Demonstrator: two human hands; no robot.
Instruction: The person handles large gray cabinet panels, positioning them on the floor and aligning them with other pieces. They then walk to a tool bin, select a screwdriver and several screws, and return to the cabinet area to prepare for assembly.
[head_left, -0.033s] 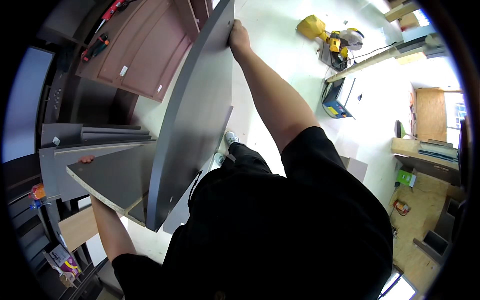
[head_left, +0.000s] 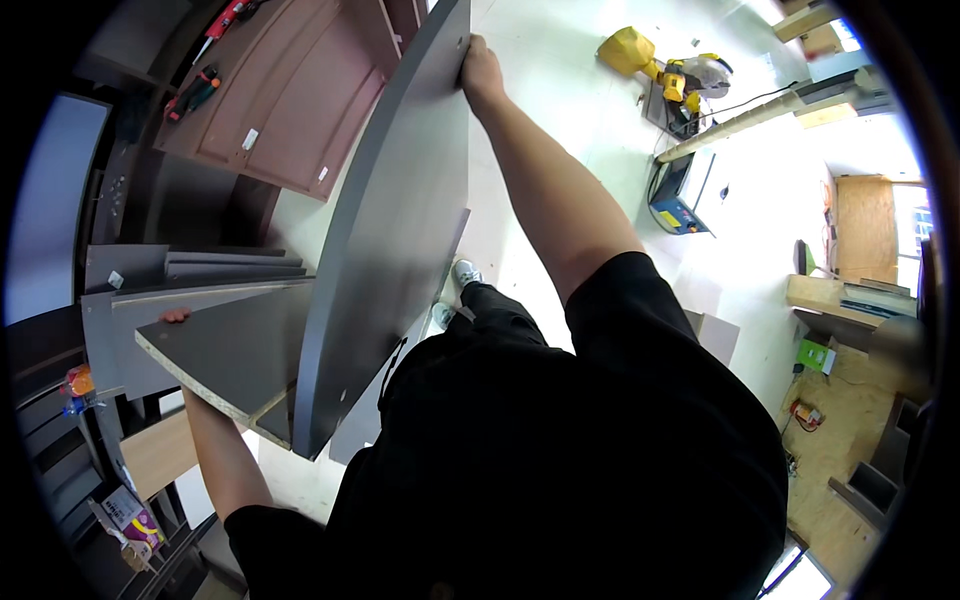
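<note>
A long grey panel (head_left: 390, 220) stands on edge in front of me, tilted, with its narrow edge toward my left. My right hand (head_left: 482, 68) is closed on its far right edge, the fingers partly behind it. Against its left face, near the lower end, a shorter grey board (head_left: 235, 350) with raw chipboard edges meets it at an angle. Whether the two are fastened cannot be seen. My left hand (head_left: 175, 315) grips the outer edge of the shorter board from beneath; only fingertips show over the top, and the board hides the palm.
Reddish-brown cabinet doors (head_left: 290, 100) lie at far left, with a pair of pliers (head_left: 195, 95) on them. More grey boards (head_left: 130, 330) stack behind my left hand. A yellow power saw (head_left: 690, 85) and a blue box-shaped machine (head_left: 680, 200) stand on the floor at far right.
The whole view has shifted very slightly. A blurred brownish shape now shows near the right rim. Both hands keep their places on the boards.
</note>
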